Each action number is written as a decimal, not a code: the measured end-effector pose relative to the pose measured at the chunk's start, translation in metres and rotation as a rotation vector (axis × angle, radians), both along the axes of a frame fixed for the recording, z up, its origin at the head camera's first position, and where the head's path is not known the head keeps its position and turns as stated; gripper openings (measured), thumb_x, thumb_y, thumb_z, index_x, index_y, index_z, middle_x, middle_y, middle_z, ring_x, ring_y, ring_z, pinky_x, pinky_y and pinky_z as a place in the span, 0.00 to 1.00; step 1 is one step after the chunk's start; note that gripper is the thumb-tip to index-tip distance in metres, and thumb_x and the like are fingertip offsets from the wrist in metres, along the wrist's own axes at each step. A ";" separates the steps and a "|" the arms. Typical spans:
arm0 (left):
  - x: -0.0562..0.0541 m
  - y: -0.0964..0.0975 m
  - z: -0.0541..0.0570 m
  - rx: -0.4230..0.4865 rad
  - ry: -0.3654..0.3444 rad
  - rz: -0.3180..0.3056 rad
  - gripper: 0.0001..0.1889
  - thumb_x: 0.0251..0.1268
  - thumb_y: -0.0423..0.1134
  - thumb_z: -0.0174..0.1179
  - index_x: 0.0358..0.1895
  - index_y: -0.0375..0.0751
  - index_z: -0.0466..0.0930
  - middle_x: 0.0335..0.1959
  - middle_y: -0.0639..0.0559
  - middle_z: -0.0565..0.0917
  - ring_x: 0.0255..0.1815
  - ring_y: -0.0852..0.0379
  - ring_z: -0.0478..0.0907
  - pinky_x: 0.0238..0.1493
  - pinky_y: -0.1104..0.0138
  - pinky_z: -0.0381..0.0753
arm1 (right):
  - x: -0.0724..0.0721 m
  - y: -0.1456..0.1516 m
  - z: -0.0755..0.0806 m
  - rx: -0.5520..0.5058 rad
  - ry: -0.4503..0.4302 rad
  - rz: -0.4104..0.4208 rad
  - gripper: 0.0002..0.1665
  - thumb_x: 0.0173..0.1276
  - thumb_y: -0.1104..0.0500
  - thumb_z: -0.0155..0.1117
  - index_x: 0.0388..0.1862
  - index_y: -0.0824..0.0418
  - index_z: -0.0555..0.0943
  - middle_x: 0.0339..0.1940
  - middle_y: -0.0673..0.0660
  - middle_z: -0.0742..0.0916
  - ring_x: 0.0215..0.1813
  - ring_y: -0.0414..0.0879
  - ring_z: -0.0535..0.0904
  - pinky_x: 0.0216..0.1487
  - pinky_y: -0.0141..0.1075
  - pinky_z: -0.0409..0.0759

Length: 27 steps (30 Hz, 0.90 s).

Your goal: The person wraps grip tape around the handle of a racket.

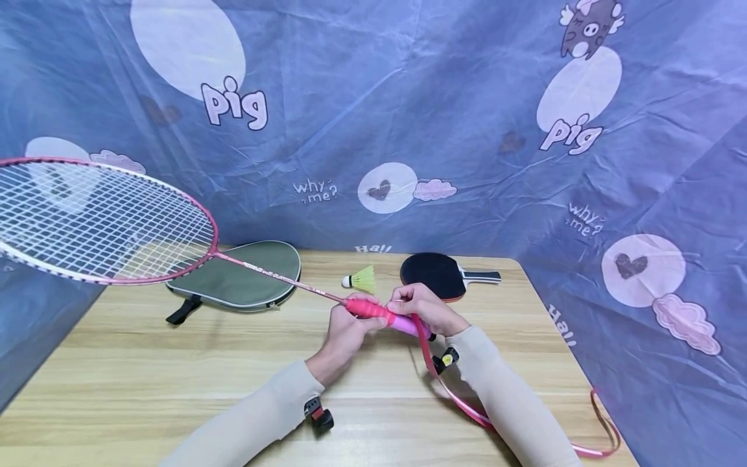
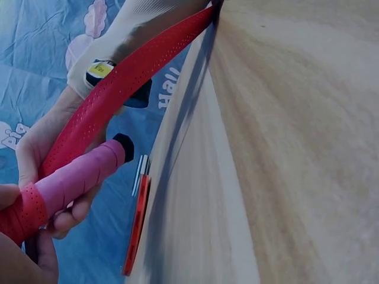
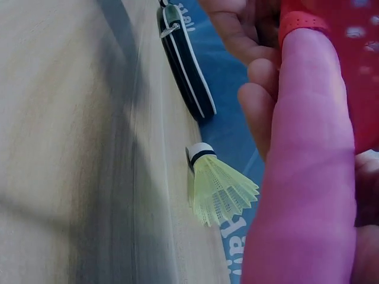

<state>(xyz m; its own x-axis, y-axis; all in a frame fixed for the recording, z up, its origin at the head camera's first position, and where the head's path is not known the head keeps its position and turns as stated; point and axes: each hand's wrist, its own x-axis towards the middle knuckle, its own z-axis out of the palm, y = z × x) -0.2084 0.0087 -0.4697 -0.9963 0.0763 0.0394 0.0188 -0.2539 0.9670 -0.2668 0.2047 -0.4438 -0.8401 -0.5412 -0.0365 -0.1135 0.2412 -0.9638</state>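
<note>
A badminton racket (image 1: pixel 280 277) is held above the table, its strung head reaching out to the left. My left hand (image 1: pixel 343 334) grips its handle where red perforated grip tape is wound around it. Below the red turns, the pink handle (image 2: pixel 83 177) shows, ending in a black butt cap (image 2: pixel 124 147). My right hand (image 1: pixel 428 310) pinches the red grip tape (image 2: pixel 127 83) beside the last turn. From there the loose tape hangs down past the right forearm and trails over the table's right side. In the right wrist view the pink handle fills the right part.
Behind the hands, a yellow shuttlecock (image 1: pixel 364 279) lies on the wooden table (image 1: pixel 175 389). A black table tennis paddle (image 1: pixel 432 275) is at the back right. The green zipped case (image 1: pixel 245 279) lies at the back left, partly behind the racket. A blue printed cloth (image 1: pixel 327 117) surrounds the table.
</note>
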 end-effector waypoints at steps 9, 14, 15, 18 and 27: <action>-0.001 -0.002 0.005 0.002 0.020 -0.005 0.23 0.38 0.19 0.66 0.46 0.32 0.84 0.39 0.51 0.88 0.39 0.59 0.84 0.43 0.68 0.83 | -0.004 0.003 0.001 0.005 -0.077 0.021 0.11 0.68 0.63 0.63 0.24 0.56 0.81 0.19 0.43 0.77 0.25 0.35 0.69 0.26 0.25 0.66; -0.001 -0.002 0.005 0.002 0.019 -0.016 0.23 0.36 0.17 0.65 0.43 0.33 0.85 0.39 0.51 0.88 0.41 0.58 0.84 0.42 0.69 0.83 | -0.006 0.005 -0.003 0.006 -0.121 0.058 0.13 0.72 0.62 0.60 0.25 0.56 0.81 0.20 0.43 0.80 0.25 0.35 0.73 0.26 0.25 0.69; -0.001 -0.002 0.005 0.005 0.017 -0.022 0.23 0.36 0.16 0.65 0.43 0.33 0.85 0.39 0.51 0.88 0.40 0.58 0.84 0.40 0.70 0.83 | -0.006 0.005 -0.004 -0.006 -0.141 0.073 0.14 0.73 0.63 0.59 0.25 0.56 0.80 0.20 0.44 0.81 0.26 0.36 0.75 0.28 0.25 0.73; 0.001 -0.002 0.004 0.022 0.021 -0.035 0.24 0.36 0.16 0.64 0.45 0.32 0.84 0.40 0.50 0.88 0.39 0.59 0.84 0.36 0.70 0.84 | -0.004 0.006 -0.007 -0.062 -0.188 0.116 0.13 0.75 0.64 0.56 0.27 0.58 0.77 0.23 0.47 0.85 0.27 0.39 0.83 0.32 0.28 0.82; 0.001 0.002 0.000 0.034 0.029 -0.048 0.26 0.37 0.17 0.64 0.48 0.31 0.82 0.45 0.43 0.89 0.43 0.58 0.84 0.42 0.71 0.83 | 0.001 0.006 -0.010 -0.129 -0.187 0.099 0.13 0.75 0.65 0.55 0.27 0.59 0.74 0.23 0.49 0.86 0.26 0.44 0.86 0.30 0.32 0.85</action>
